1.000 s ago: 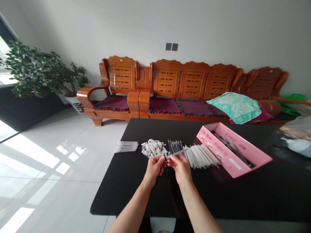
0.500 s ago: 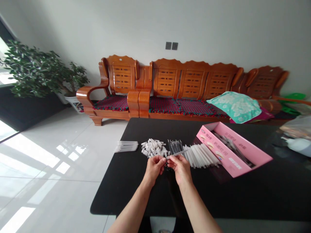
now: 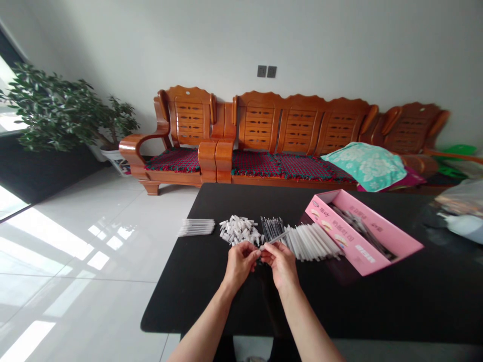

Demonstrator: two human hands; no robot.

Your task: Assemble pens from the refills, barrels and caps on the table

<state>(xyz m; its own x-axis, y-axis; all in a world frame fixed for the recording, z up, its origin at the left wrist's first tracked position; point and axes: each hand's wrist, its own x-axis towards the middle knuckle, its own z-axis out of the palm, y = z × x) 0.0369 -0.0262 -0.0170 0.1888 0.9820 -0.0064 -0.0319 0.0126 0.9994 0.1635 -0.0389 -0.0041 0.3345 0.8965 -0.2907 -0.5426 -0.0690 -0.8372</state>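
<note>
My right hand (image 3: pixel 279 259) pinches a thin pale pen barrel (image 3: pixel 278 237), which slants up to the right. Close beside it, my left hand (image 3: pixel 240 261) is closed at the barrel's lower left end, on a small white piece mostly hidden by the fingers. Beyond my left hand lies a heap of short white pieces (image 3: pixel 238 229). Dark thin refills (image 3: pixel 270 226) lie behind the fingers, and a row of whitish tubes (image 3: pixel 315 241) spreads to the right. Several white pens (image 3: pixel 196 227) lie side by side at the left.
A pink box (image 3: pixel 362 251) with dark thin items inside stands on the black table (image 3: pixel 196 296) at the right. A plastic bag (image 3: pixel 462 198) and a white object sit at the far right. Behind the table is a wooden sofa (image 3: pixel 298 120) with a turquoise cushion (image 3: pixel 372 163).
The barrel in my right hand has tilted slightly. Both hands stay together in nearly the same spot.
</note>
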